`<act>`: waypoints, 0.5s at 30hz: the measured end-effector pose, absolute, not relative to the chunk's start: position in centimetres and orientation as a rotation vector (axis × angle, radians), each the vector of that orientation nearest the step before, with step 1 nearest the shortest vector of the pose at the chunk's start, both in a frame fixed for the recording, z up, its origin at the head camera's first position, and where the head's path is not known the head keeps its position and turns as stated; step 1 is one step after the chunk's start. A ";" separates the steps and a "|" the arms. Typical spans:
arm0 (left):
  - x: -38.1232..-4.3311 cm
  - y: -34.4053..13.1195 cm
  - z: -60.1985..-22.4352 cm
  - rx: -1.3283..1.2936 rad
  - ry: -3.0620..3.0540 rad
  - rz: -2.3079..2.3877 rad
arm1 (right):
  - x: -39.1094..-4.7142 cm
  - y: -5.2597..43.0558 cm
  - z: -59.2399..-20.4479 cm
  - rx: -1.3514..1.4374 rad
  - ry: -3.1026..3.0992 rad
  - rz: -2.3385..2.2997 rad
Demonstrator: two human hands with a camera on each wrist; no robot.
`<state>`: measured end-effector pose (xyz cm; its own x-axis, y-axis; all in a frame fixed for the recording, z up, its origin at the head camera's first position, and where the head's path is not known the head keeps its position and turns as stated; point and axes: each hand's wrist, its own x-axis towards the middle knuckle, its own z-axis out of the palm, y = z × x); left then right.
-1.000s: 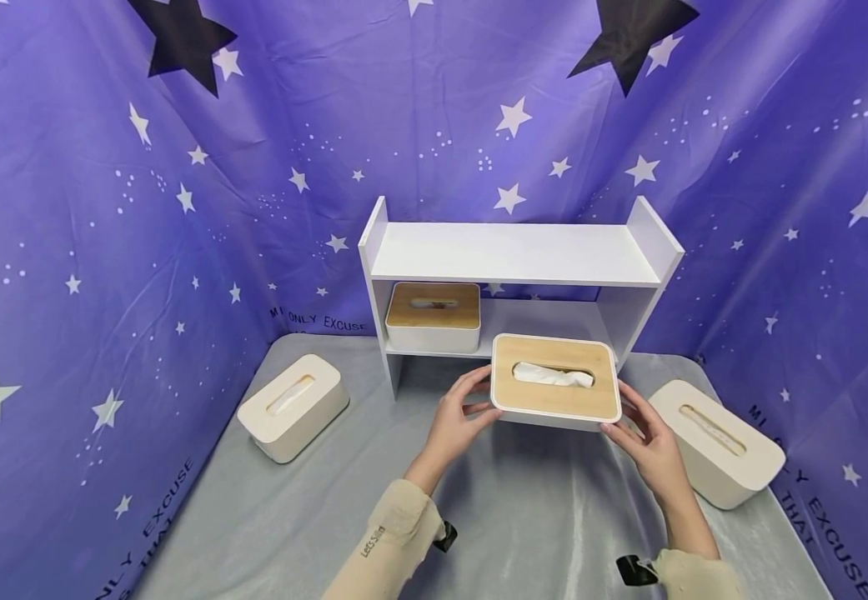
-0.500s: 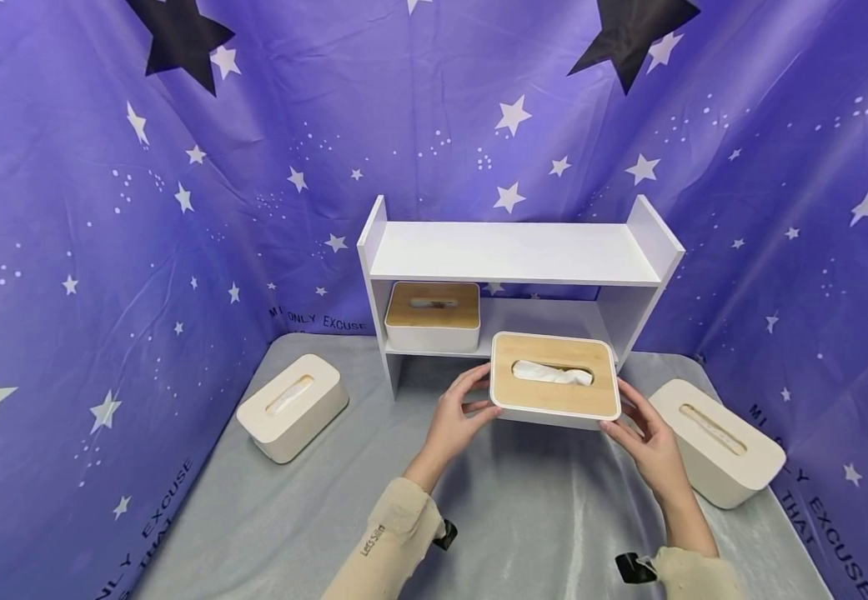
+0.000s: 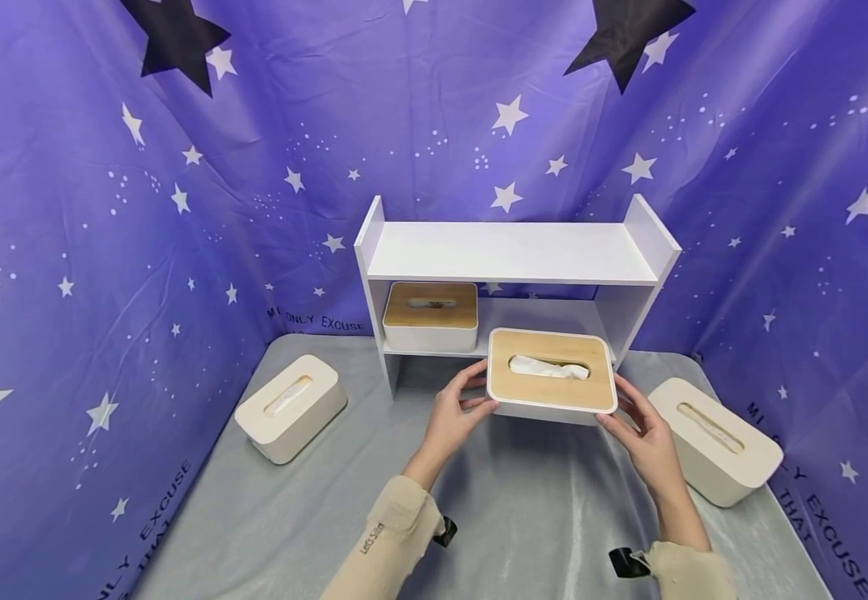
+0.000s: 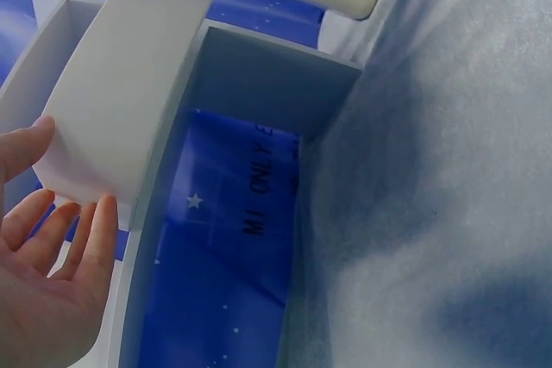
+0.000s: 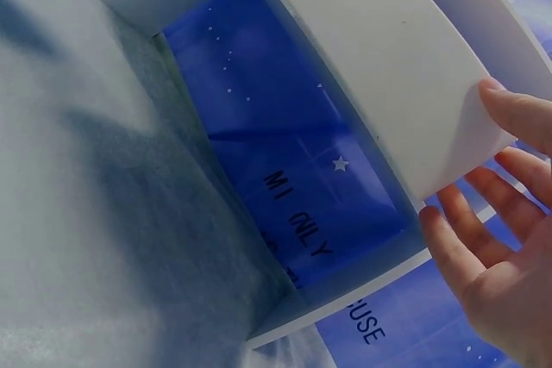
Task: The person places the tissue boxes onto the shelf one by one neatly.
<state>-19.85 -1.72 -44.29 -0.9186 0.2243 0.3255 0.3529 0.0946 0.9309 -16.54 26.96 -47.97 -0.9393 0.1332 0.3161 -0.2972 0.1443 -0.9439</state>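
Both hands hold a white tissue box with a light wooden lid, a white tissue showing in its oval slot. My left hand grips its left end, thumb on the near side and fingers along the end. At the opposite end my right hand grips in the same way. The box overlaps the front edge of the middle board of a white shelf, on its right half. A second wooden-lidded tissue box stands on that board at the left. In the left wrist view, fingertips of the left hand press the box's end.
A cream tissue box lies at an angle on the grey cloth to the left. Another cream tissue box sits at the right, close beside the right hand. Purple star-patterned curtains surround the table.
The held tissue box has shifted very slightly up toward the shelf, both hands moving with it. The other boxes stay in place; the view shifts a little.
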 end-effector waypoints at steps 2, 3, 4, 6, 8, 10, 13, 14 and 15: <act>-19.9 -1.7 -44.2 -0.588 -2.248 -1.965 | -16.6 26.8 -47.9 0.138 -2.112 1.836; -19.9 -1.7 -44.2 -0.587 -2.243 -1.971 | -16.6 26.8 -47.9 0.129 -2.106 1.837; -19.9 -1.7 -44.2 -0.585 -2.240 -1.977 | -16.6 26.7 -47.8 0.121 -2.096 1.842; -19.9 -1.6 -44.1 -0.576 -2.232 -1.988 | -16.7 26.6 -47.8 0.108 -2.079 1.846; -20.0 -1.5 -44.1 -0.562 -2.224 -1.996 | -16.9 26.4 -47.8 0.092 -2.055 1.851; -20.1 -1.5 -44.0 -0.547 -2.222 -1.998 | -17.0 26.3 -47.7 0.072 -2.039 1.846; -20.2 -1.3 -43.9 -0.527 -2.207 -2.014 | -17.2 26.0 -47.6 0.029 -2.010 1.857; -20.3 -1.3 -43.9 -0.521 -2.203 -2.017 | -17.3 26.0 -47.5 0.017 -2.005 1.858; -20.3 -1.3 -43.9 -0.515 -2.197 -2.022 | -17.3 25.9 -47.5 0.004 -2.002 1.856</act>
<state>-20.27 -1.25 -43.87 -0.9363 0.1714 0.3067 0.3198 0.0547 0.9459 -17.33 25.89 -47.50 -0.9164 0.2704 0.2953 -0.2741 0.1140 -0.9549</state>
